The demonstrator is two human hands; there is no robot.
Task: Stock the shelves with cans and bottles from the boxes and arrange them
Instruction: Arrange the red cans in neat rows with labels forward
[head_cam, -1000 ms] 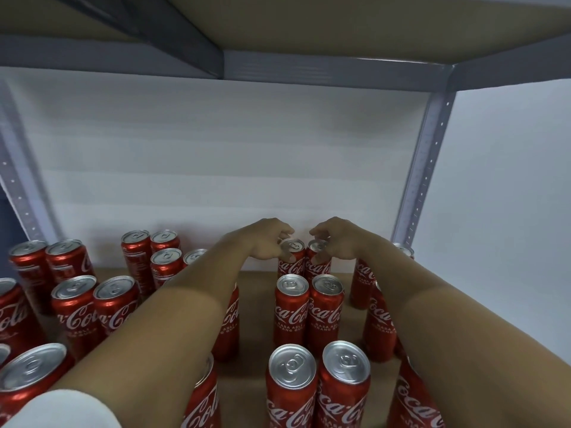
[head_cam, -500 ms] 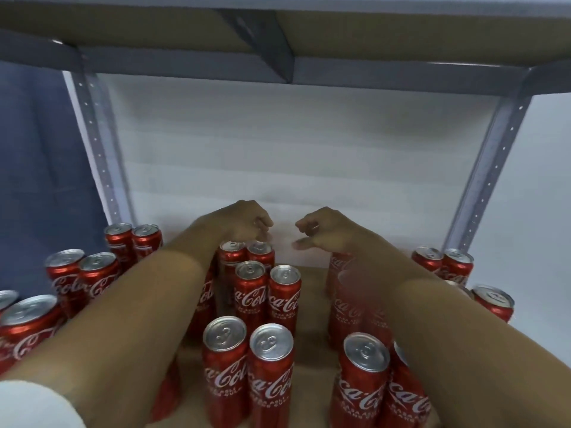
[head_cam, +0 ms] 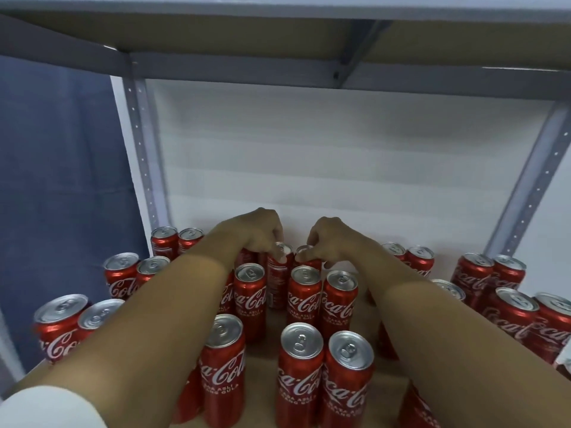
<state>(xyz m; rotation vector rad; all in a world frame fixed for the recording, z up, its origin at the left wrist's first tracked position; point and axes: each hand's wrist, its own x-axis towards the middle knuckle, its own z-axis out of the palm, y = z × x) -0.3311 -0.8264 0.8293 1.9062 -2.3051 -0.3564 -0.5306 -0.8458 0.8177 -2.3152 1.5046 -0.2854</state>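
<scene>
Several slim red Coca-Cola cans stand upright in paired rows on the brown shelf board. Both my arms reach deep to the back of the shelf. My left hand grips the top of a back-row can with curled fingers. My right hand pinches the rim of the neighbouring back can. The two cans stand side by side near the white back wall. In front of them stand a pair of cans and a nearer pair. My forearms hide several cans beneath them.
The grey metal shelf above hangs low over my arms. Perforated grey uprights stand at back left and back right. More cans crowd the left and right sides. A blue curtain hangs at left.
The view has swung to the right along the shelf. My hands left the earlier back pair, were briefly free, and now hold the tops of two back cans.
</scene>
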